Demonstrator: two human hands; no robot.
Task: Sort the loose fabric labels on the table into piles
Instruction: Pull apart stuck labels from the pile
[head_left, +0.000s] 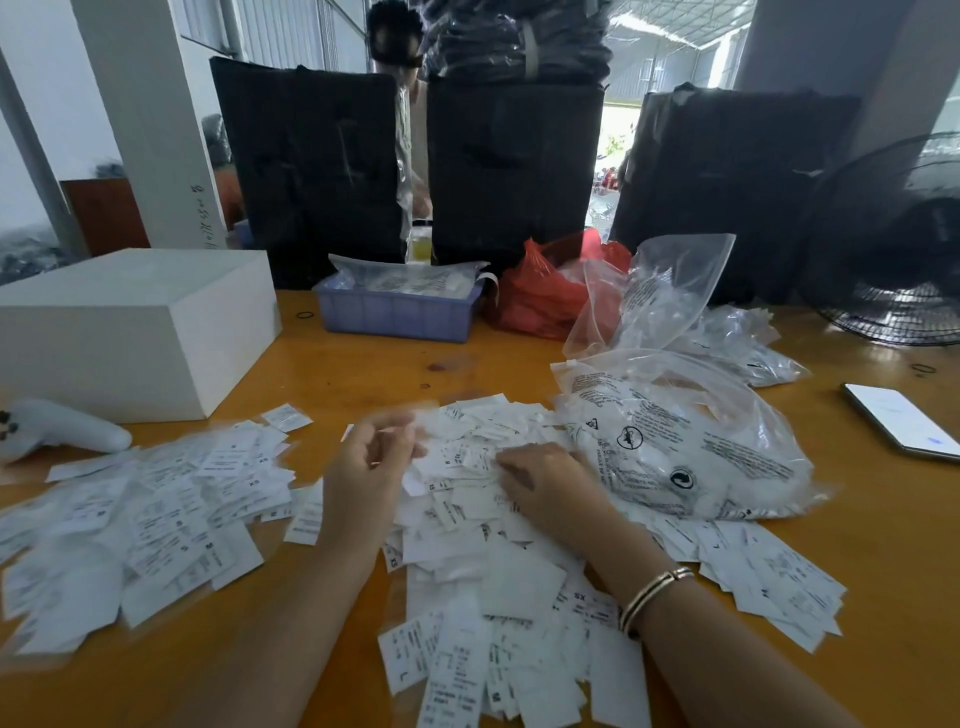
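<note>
two hands work in a heap of white fabric labels on an orange table.

from the head view, the central heap of labels (483, 545) lies on the table (883, 545) just in front of the clear printed bag (675, 441), its edge touching the bag. the left hand (371, 457) hovers over the heap left of the bag, fingers curled and blurred, pinching what looks like a white label (423, 421). the right hand (545, 483) rests flat on the heap just beside the bag, fingers relaxed, gripping nothing; a gold bracelet (654, 592) sits on its wrist. a second spread of labels (156, 509) lies well left of the bag, another small pile (769, 582) below it. behind the bag stand a blue tray (400, 314) and red bag (540, 296); a white box (130, 327) sits far left, a phone (904, 421) to the right.
</note>
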